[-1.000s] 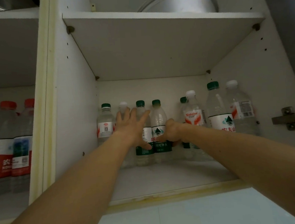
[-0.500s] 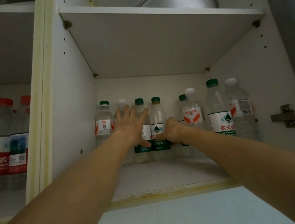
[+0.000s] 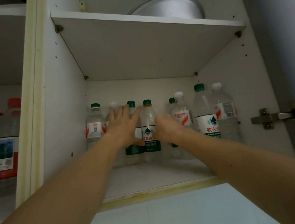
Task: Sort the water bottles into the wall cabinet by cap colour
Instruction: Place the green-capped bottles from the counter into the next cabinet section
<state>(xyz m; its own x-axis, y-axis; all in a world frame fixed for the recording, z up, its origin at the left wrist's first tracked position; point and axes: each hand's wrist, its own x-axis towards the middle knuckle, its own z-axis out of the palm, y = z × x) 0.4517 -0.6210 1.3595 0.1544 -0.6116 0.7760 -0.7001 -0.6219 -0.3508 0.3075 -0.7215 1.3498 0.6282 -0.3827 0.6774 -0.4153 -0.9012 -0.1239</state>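
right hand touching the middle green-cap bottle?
Touching. Head view: the right hand curls round the green-cap bottle at its label, no gap.

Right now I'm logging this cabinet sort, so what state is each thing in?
left hand: fingers straight, against the bottles
right hand: curled round the middle green-capped bottle
middle green-capped bottle: upright, capped
other green- and white-capped bottles: upright, capped
red-capped bottles: upright, left compartment
metal pot: on the upper shelf
cabinet door hinge: opened out
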